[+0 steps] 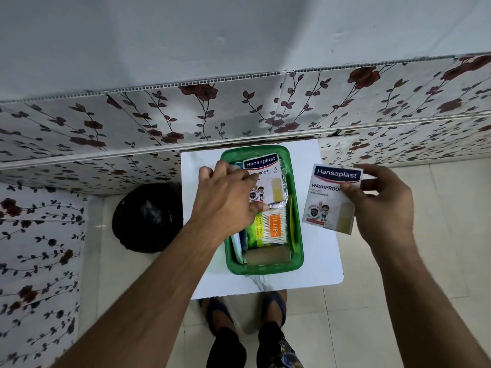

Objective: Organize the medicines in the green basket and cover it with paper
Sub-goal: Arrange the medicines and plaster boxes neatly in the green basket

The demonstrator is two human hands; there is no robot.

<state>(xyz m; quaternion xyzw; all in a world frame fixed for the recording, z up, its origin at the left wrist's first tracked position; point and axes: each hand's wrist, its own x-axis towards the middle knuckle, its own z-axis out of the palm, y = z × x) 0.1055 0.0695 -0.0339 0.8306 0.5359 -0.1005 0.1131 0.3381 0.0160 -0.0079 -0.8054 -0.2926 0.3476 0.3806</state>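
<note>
At far left a black bin (147, 217) is seen on the floor, beside the white tabletop (322, 261), under a floral-patterned wall. The left hand (228, 197) is reached over the left half of the green basket (299, 248), which sits near the middle of the tabletop w/ its long side running away from the person. The left grip is curled down onto a Hansaplast box (268, 181) lying flat in the far end of the basket; fingertips are laid on the box's left and near edges, but whether the box is pinched or only touched can't be told. Silver foil packs are glimpsed just under and to the right of that box. Nearer the person, a Tulips swab pack (272, 227) w/ an orange label is laid in the basket's middle, a lime-green packet touching its left side. White and blue packets are stood on edge along the basket's left wall, partly hidden by the wrist. A brown roll (267, 255) is laid across the near end. Right of the basket, a 2nd Hansaplast box (330, 199) is held up off the tabletop, tilted, its printed face toward the camera. The right hand (382, 205) is clamped on it: the thumb pressed on the front near the top right, fingers behind. Below the tabletop's near edge, two feet in sandals are seen on the tiled floor.
</note>
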